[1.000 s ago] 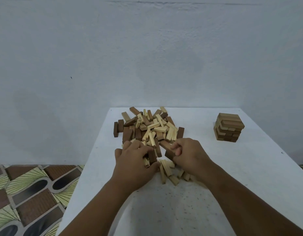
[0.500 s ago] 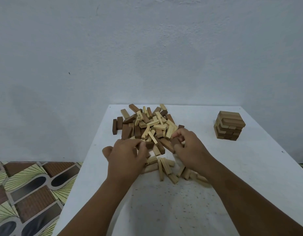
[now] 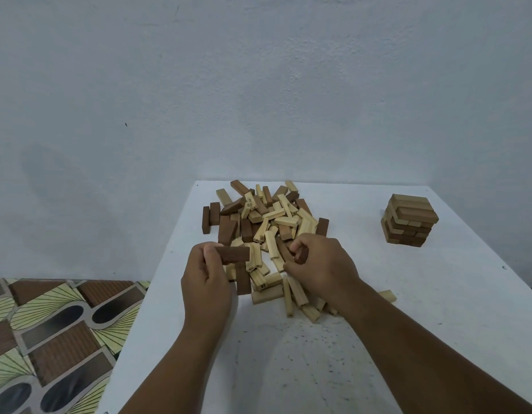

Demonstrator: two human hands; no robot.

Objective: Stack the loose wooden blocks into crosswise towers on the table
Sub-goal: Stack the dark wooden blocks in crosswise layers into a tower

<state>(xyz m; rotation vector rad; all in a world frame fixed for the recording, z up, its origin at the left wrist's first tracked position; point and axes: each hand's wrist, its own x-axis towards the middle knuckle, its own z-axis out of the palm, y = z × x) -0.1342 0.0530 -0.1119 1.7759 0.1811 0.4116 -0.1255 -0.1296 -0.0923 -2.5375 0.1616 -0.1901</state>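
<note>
A: Head view. A plain pale wall (image 3: 258,85) backs a white table (image 3: 438,309); patterned floor tiles (image 3: 49,339) show past the table's left edge. What lies on the table?

B: A heap of loose blocks (image 3: 267,222), dark and pale mixed, spreads from near the far edge toward the middle, closer to the left edge than the right. A finished short tower (image 3: 409,219), layers crossed, stands well apart near the far right corner. One pale stray block (image 3: 387,295) lies alone just beyond the right forearm.

A: And the hands?

B: The left hand (image 3: 206,282) has its fingers curled round a dark block (image 3: 232,254), held level above the near side of the heap; a second dark block (image 3: 243,279) stands on end just below, and whether the hand also holds it cannot be told. The right hand (image 3: 321,267) pinches a small dark block (image 3: 301,256) at the heap's near side.

A: What could go wrong from here?

B: As a judgement: blocks in the heap lean on one another, so lifting one may shift its neighbours, and those by the far left corner could slide off the edge. A loose pinch could drop a block back into the heap. A new tower begun too close to the heap risks being knocked by reaching forearms.

A: Any containers?

B: None is visible; the blocks rest directly on the table.
</note>
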